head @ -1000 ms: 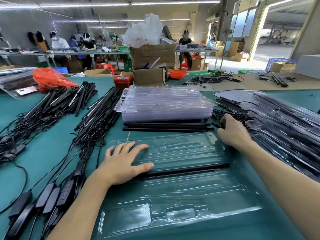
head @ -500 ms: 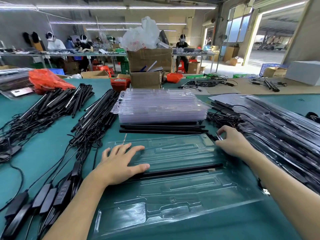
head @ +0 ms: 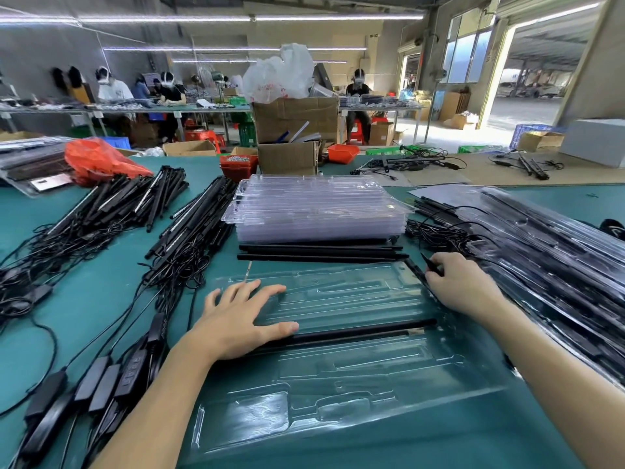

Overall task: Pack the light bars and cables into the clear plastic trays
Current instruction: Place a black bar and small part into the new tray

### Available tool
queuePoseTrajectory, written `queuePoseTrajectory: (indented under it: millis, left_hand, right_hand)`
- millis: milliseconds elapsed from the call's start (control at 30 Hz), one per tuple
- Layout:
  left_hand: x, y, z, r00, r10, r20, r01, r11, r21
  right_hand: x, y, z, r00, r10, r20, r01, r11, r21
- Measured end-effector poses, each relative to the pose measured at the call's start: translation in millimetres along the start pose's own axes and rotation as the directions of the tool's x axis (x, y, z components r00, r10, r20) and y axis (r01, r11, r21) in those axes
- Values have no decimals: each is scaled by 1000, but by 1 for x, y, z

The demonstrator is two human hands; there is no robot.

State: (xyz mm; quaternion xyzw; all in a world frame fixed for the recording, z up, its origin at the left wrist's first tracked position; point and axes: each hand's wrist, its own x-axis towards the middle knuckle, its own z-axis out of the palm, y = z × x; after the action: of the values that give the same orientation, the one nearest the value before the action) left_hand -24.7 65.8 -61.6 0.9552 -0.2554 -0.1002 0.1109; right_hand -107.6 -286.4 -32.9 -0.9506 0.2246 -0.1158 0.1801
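A clear plastic tray (head: 372, 377) lies open on the green table in front of me. One black light bar (head: 355, 331) rests across its middle groove. My left hand (head: 236, 319) lies flat on the tray's left side, fingers spread, thumb by the bar's left end. My right hand (head: 463, 286) is at the tray's far right corner, fingers curled round a thin black piece with a cable (head: 427, 265). Loose black light bars (head: 321, 252) lie just beyond the tray.
A stack of empty clear trays (head: 318, 208) stands behind the loose bars. Piles of light bars with cables (head: 189, 228) and black controllers (head: 98, 384) cover the left. Packed trays (head: 548, 252) are heaped on the right. Cardboard boxes (head: 294, 130) stand farther back.
My right hand has drawn back from the cable pile toward the tray's far right corner, holding a thin black piece. My left hand stays flat on the tray.
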Motion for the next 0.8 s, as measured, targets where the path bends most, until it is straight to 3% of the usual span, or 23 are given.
queuePoseTrajectory:
  millis: [200, 300, 367, 433, 533, 667, 800]
  left_hand:
    - [0, -1, 2, 1000, 3, -9, -3, 1000, -7]
    - [1, -1, 2, 1000, 4, -10, -4, 1000, -2]
    - [1, -1, 2, 1000, 6, -12, -6, 1000, -6]
    - [0, -1, 1, 1000, 9, -11, -9, 1000, -13]
    - [-1, 0, 0, 1000, 14, -4, -14, 1000, -6]
    - [-1, -1, 0, 1000, 9, -7, -9, 1000, -1]
    - [-1, -1, 1, 1000, 11, -15, -11, 1000, -6]
  right_hand:
    - [-9, -9, -8, 996, -89, -12, 90, 995, 46]
    - [-14, -15, -15, 977, -175, -119, 170, 984, -52]
    - [-18, -20, -18, 958, -219, -183, 224, 975, 3]
    - [-22, -25, -19, 971, -201, -130, 229, 937, 262]
    - [-31, -29, -13, 985, -152, 85, 63, 765, 642]
    - [-53, -20, -2, 942, -280, 185, 63, 688, 723]
    - [-73, -9, 8, 878, -442, 185, 246, 747, 618]
